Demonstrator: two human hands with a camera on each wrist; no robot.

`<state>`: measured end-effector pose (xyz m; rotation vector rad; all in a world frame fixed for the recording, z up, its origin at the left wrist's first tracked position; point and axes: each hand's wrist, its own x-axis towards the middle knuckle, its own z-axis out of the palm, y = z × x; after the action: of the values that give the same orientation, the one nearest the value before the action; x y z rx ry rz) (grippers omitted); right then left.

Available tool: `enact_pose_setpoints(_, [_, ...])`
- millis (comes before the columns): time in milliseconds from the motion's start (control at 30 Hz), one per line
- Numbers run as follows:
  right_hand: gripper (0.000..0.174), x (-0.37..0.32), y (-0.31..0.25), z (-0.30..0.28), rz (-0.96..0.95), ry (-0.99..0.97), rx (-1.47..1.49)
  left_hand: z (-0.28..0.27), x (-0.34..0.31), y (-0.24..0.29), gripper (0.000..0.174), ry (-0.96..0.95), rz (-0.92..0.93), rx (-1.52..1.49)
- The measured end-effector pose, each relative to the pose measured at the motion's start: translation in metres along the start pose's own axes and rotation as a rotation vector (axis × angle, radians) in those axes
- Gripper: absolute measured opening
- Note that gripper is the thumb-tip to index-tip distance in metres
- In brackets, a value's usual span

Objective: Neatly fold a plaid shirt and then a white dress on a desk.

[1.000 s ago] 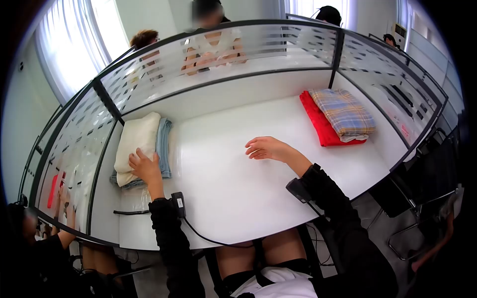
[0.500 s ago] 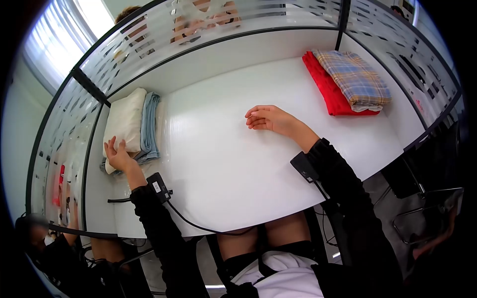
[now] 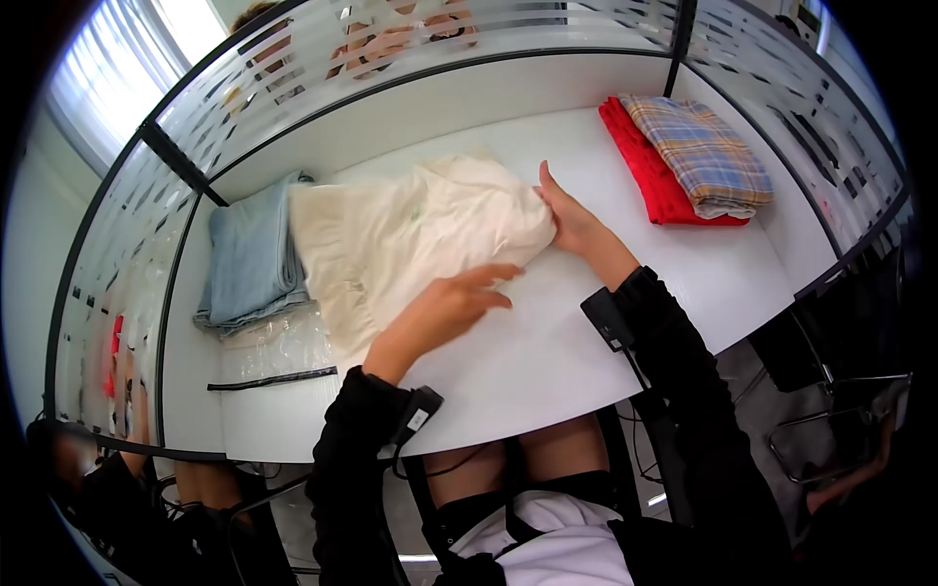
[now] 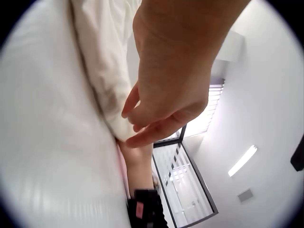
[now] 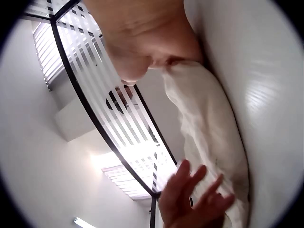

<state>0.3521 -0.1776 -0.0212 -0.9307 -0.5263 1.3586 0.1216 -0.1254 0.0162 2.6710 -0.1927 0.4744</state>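
A cream-coloured cloth garment [image 3: 410, 215] lies partly unfolded over the middle of the table, with a gathered edge at its left and a small green mark. My right hand [image 3: 574, 223] touches its right end; the thumb stands up, apart from the cloth, and the other fingers are partly hidden by it. In the right wrist view the palm sits against the garment [image 5: 204, 109]. My left hand [image 3: 445, 308] is over the garment's near side, its fingers loosely extended and holding nothing. The left wrist view shows those fingertips [image 4: 135, 141] close beside the cloth.
Folded light-blue jeans [image 3: 252, 256] lie at the left, on a clear plastic bag [image 3: 278, 342] with a black strip [image 3: 274, 379]. At the right back are a folded red cloth [image 3: 640, 161] and a plaid cloth [image 3: 699, 151]. Partition walls [image 3: 440, 93] border the table.
The cream garment has come off the jeans at the left to the table's middle and opened out partly. My left hand moved right with it; my right hand now touches its end.
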Motion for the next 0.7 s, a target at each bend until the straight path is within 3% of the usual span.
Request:
enact_pose_setpoints(67, [0.062, -0.003, -0.006, -0.01, -0.032, -0.002, -0.072, 0.0, 0.001, 0.01, 0.021, -0.04, 0.02, -0.06])
enact_pose_setpoints(133, [0.05, -0.009, -0.011, -0.013, -0.071, -0.008, -0.155, -0.006, -0.002, 0.007, 0.02, 0.09, -0.06, -0.05])
enact_pose_setpoints(233, [0.052, -0.008, -0.009, -0.012, -0.082, 0.079, -0.363, -0.015, -0.014, -0.017, 0.022, 0.326, -0.28, 0.052])
enact_pose_setpoints(300, [0.057, -0.007, -0.007, -0.01, -0.085, 0.106, -0.412, -0.017, -0.023, -0.04, 0.034, 0.527, -0.377, 0.316])
enact_pose_setpoints(367, [0.061, -0.008, -0.007, -0.01, -0.091, 0.086, -0.428, -0.014, -0.038, -0.058, 0.049, 0.615, -0.604, 0.671])
enact_pose_setpoints(567, [0.065, -0.014, -0.013, -0.006, -0.068, -0.029, -0.475, -0.025, -0.06, -0.081, 0.08, 0.522, -1.054, 0.348])
enact_pose_setpoints(600, [0.065, -0.015, -0.013, -0.005, -0.056, -0.009, -0.479, -0.02, -0.065, -0.091, 0.077, 0.631, -1.026, 0.433])
enact_pose_setpoints(700, [0.064, -0.018, -0.012, -0.004, -0.076, 0.017, -0.616, -0.028, -0.077, -0.11, 0.066, 0.584, -1.009, 0.097])
